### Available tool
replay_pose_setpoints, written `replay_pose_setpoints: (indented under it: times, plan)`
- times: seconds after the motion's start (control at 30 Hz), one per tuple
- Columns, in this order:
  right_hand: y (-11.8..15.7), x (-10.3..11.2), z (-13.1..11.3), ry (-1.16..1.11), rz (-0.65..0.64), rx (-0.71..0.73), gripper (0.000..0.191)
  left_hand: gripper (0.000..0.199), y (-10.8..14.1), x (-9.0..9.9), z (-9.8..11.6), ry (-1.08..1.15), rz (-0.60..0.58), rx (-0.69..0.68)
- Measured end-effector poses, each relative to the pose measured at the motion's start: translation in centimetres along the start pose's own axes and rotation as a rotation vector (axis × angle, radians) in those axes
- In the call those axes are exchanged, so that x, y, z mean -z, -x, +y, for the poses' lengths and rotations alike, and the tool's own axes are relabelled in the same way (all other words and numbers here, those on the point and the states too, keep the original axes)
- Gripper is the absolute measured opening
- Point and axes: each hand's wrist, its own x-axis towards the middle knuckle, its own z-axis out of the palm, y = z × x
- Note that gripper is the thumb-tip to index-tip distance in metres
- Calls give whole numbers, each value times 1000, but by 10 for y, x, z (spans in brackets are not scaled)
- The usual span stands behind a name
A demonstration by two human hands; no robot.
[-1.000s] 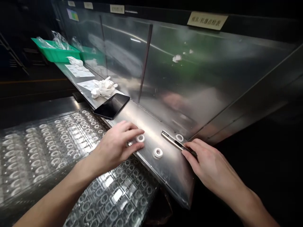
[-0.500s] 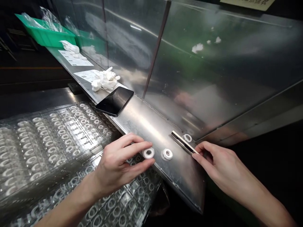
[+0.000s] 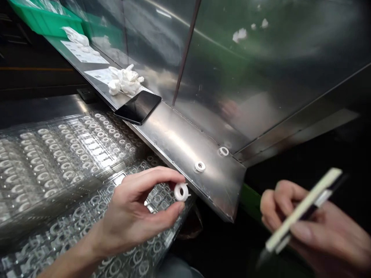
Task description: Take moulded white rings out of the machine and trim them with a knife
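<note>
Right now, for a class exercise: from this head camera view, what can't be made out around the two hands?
All in the head view:
- Right hand: cut off by the right and bottom frame edges.
- Tool in it: blurred, so its kind and tip are unclear.
- White ring: left hand fingertips hide part of its edge.
- Paper sheets: print too small to read.

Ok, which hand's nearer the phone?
Left. The left hand is below the phone, pinching a white ring; the right hand, holding a flat strip, is far to the lower right, past the steel ledge.
</note>
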Motion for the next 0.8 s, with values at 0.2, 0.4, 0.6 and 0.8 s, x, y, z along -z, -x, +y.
replay_pose_setpoints:
  times: [0.2, 0.4, 0.6, 0.8]
  plan:
    - [26, -56, 35, -243, -163, -122, 33, 45, 22, -18, 25, 46, -99, 75]
    - [10, -82, 45, -79, -203, 12, 36, 48, 30, -29, 36, -4, -262, 61]
    - [15, -104, 56, -469, -188, -75, 40, 54, 61, -47, 31, 100, -63, 153]
    - [22, -129, 69, -664, -181, -137, 42, 39, 86, -72, 27, 340, 260, 256]
